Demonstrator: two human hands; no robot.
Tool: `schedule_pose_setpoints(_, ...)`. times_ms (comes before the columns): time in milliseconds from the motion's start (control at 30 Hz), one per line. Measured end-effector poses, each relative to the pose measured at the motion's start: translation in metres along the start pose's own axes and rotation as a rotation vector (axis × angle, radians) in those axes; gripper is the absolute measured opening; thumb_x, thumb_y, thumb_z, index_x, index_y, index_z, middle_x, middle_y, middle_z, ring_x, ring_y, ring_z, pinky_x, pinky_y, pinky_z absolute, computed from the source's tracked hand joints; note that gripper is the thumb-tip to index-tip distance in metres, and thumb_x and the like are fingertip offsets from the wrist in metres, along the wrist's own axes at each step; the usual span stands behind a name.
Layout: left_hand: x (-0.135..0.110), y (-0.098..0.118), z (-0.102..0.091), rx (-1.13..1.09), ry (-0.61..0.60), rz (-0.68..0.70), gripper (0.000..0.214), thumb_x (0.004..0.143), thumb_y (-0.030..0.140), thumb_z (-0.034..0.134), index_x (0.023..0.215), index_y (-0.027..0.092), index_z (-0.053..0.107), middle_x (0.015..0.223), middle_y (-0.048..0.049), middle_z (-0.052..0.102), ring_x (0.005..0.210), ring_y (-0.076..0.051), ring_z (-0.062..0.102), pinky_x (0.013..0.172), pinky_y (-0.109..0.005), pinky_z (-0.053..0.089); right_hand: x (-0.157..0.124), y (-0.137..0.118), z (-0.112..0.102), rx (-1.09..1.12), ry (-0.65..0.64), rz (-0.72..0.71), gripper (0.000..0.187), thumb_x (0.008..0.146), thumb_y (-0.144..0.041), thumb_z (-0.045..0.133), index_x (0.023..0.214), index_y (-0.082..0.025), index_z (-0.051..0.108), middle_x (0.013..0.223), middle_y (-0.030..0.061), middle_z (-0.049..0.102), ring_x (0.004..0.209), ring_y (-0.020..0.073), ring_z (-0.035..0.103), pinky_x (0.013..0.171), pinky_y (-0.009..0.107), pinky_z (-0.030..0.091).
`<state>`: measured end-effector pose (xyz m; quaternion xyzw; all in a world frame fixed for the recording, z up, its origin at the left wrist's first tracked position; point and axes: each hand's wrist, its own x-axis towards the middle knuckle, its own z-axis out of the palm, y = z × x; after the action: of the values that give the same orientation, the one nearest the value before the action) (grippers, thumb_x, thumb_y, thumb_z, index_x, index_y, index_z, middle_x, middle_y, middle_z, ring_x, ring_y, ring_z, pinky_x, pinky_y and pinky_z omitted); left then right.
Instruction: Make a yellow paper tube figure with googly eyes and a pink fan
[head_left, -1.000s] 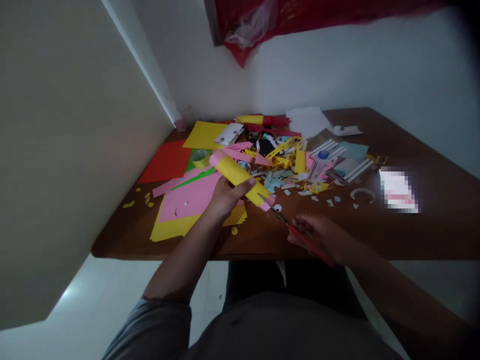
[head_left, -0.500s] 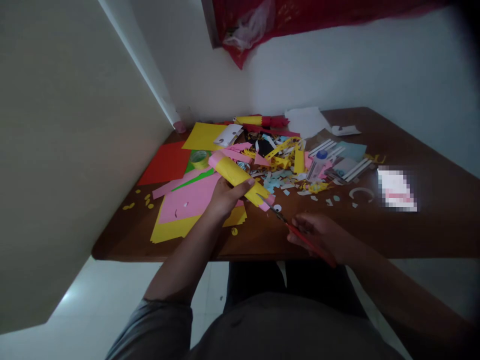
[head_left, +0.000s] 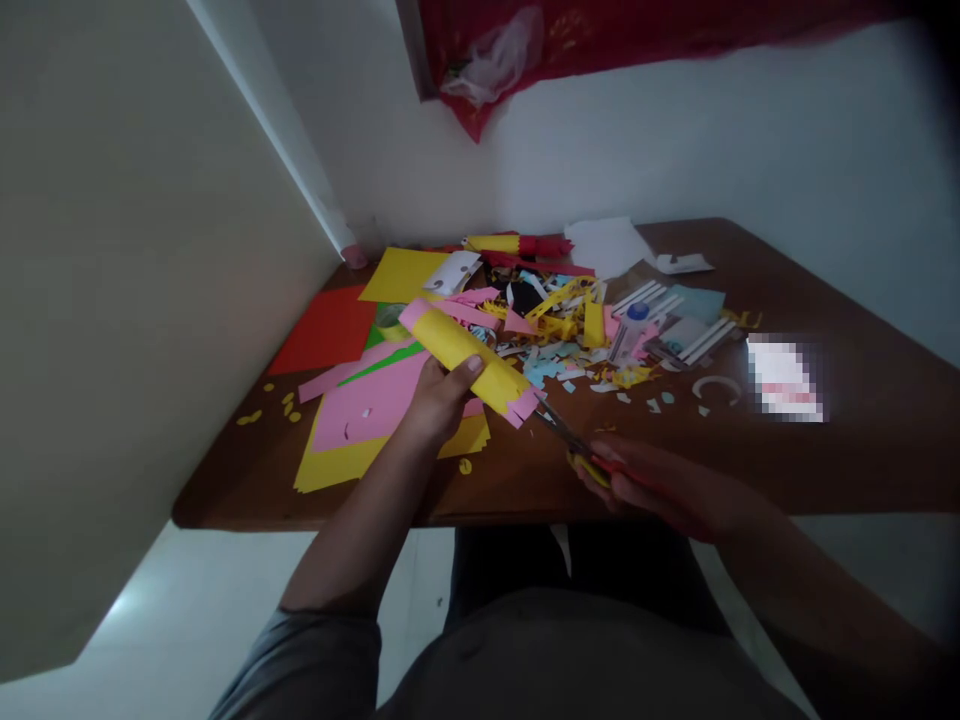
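Observation:
My left hand point(head_left: 444, 393) is closed round a yellow paper tube point(head_left: 466, 352) with pink ends, held tilted above the table. Slits show in the tube's near pink end. My right hand point(head_left: 626, 475) grips a pair of scissors point(head_left: 564, 428) with red and yellow on the handles. The blades point up and left, their tips close to the slit end; whether they touch it I cannot tell. Under the left forearm lie a pink sheet point(head_left: 379, 405) and a stack of yellow sheets point(head_left: 322, 465).
Paper scraps point(head_left: 559, 320) are heaped mid-table behind the tube. A glue bottle point(head_left: 630, 330) with a blue cap leans there. A tape roll point(head_left: 390, 320) and red paper point(head_left: 326, 328) lie left. A red and yellow paper tube point(head_left: 517, 245) rests by the wall.
The scissors have drawn back from the tube's end and turned, showing a yellow handle part. The tube has shifted slightly left, and its slit end shows more fully.

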<state>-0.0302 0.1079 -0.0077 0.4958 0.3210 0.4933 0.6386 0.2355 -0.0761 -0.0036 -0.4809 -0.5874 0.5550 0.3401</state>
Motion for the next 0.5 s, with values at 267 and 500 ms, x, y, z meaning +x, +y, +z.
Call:
schedule_pose_setpoints(267, -0.001, 0.004, 0.004, -0.024, 0.061, 0.045, 0.068, 0.062, 0.056, 0.111, 0.107, 0.021, 0.072, 0.093, -0.006, 0.081, 0.092, -0.028, 0.084, 0.079, -0.036, 0.07, 0.009, -0.013, 0.004, 0.045, -0.113, -0.015, 0.07, 0.098, -0.095, 0.063, 0.092, -0.025, 0.062, 0.086, 0.0038, 0.061, 0.075, 0.0197, 0.055, 0.072, 0.038, 0.052)
schedule_pose_setpoints(500, 0.005, 0.004, 0.006, -0.091, 0.184, 0.059, 0.072, 0.067, 0.061, 0.109, 0.111, 0.019, 0.07, 0.099, -0.0066, 0.083, 0.09, -0.026, 0.084, 0.078, -0.036, 0.07, 0.019, 0.006, 0.02, 0.117, -0.051, -0.09, 0.068, 0.105, -0.093, 0.051, 0.093, -0.026, 0.06, 0.087, 0.0037, 0.062, 0.075, 0.021, 0.059, 0.076, 0.039, 0.053)
